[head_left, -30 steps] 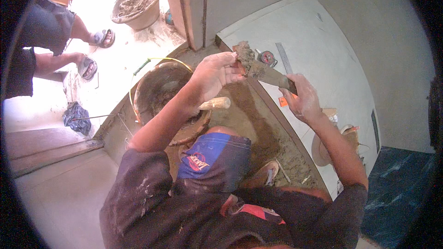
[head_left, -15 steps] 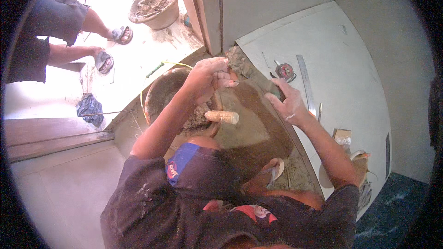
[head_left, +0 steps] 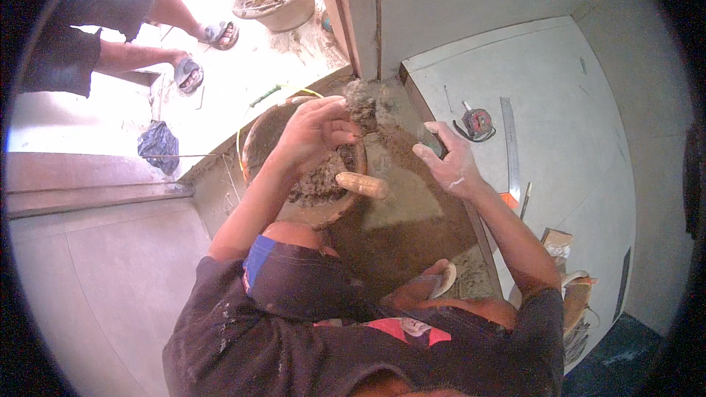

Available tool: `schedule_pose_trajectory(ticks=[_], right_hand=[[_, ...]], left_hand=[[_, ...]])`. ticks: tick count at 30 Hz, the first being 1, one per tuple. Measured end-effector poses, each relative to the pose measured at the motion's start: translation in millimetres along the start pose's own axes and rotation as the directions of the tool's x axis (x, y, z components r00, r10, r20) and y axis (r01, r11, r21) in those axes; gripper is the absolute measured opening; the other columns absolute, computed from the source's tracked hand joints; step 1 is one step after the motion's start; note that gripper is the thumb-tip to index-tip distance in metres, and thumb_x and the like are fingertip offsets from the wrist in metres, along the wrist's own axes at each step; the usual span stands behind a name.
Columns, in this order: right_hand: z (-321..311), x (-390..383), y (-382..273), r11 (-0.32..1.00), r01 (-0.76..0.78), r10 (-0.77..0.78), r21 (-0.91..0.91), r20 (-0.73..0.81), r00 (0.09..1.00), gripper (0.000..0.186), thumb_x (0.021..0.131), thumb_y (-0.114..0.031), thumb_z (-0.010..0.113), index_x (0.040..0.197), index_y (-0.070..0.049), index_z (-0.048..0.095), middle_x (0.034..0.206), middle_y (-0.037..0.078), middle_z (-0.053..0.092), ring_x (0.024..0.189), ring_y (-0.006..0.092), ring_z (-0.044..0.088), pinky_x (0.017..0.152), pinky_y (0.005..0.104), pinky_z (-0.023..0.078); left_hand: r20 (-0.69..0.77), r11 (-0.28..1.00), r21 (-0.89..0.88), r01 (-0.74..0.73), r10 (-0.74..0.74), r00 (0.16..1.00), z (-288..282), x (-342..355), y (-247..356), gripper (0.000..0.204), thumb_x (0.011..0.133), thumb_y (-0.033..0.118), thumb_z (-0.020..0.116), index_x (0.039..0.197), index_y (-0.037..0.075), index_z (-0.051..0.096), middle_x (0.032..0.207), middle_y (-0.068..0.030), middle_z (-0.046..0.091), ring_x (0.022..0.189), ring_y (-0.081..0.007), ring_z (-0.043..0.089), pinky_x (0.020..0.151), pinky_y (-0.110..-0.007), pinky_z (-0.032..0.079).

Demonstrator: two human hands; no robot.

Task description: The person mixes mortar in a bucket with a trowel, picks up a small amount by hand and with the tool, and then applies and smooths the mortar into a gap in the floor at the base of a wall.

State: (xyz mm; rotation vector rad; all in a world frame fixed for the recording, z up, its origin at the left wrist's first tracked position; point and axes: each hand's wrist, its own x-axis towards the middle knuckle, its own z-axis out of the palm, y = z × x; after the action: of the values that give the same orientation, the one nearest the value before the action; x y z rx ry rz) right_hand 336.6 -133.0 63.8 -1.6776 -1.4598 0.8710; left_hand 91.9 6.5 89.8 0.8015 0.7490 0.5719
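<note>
Mortar lump: rough and grey, there just by the left hand!
Dark piece: pinched in the right hand, mostly hidden.

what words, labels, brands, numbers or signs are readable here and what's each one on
None can be read reliably.
Tape measure: any markings too small and blurred.
Metal ruler: any numbers too small.
Dark shirt: red and white print, no legible word.
Shorts: reddish mark, too blurred.
</note>
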Motion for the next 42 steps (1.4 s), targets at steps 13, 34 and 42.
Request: schedule_pose_trajectory(ticks=[13, 34, 42], right_hand=[[19, 20, -59, 0.929, 0.153, -0.046, -0.338, 0.304, 0.951, 0.034, 0.084, -0.028, 0.067, 0.107, -0.002, 0.064, 0.102, 0.02, 0.066, 0.097, 0.0386, 0.063, 0.085, 0.0427, 0.05], [192, 102, -84, 0.578, 0.604, 0.121, -0.549, 0.789, 0.602, 0.038, 0.08, -0.026, 0.072, 0.112, -0.006, 0.067, 0.099, 0.017, 0.066, 0.097, 0.0352, 0.064, 0.086, 0.0455, 0.051], [195, 95, -72, 0.682, 0.622, -0.084, -0.385, 0.803, 0.59, 0.037, 0.08, -0.022, 0.072, 0.113, -0.005, 0.066, 0.099, 0.016, 0.063, 0.096, 0.0353, 0.063, 0.085, 0.0461, 0.051]], left_hand=[[-0.293, 0.975, 0.135, -0.175, 0.208, 0.933, -100, -78, 4, 0.027, 0.097, 0.016, 0.052, 0.115, -0.002, 0.06, 0.103, -0.0084, 0.065, 0.084, -0.0164, 0.064, 0.073, -0.031, 0.056], [-0.383, 0.964, 0.045, -0.26, 0.258, 0.887, -183, -123, -11, 0.024, 0.1, 0.015, 0.049, 0.108, -0.001, 0.064, 0.101, -0.0109, 0.07, 0.084, -0.0185, 0.069, 0.076, -0.032, 0.057], [-0.407, 0.968, 0.042, -0.248, 0.243, 0.881, -182, -125, -11, 0.025, 0.1, 0.015, 0.049, 0.108, -0.002, 0.064, 0.101, -0.0109, 0.07, 0.085, -0.0185, 0.069, 0.075, -0.032, 0.058]])
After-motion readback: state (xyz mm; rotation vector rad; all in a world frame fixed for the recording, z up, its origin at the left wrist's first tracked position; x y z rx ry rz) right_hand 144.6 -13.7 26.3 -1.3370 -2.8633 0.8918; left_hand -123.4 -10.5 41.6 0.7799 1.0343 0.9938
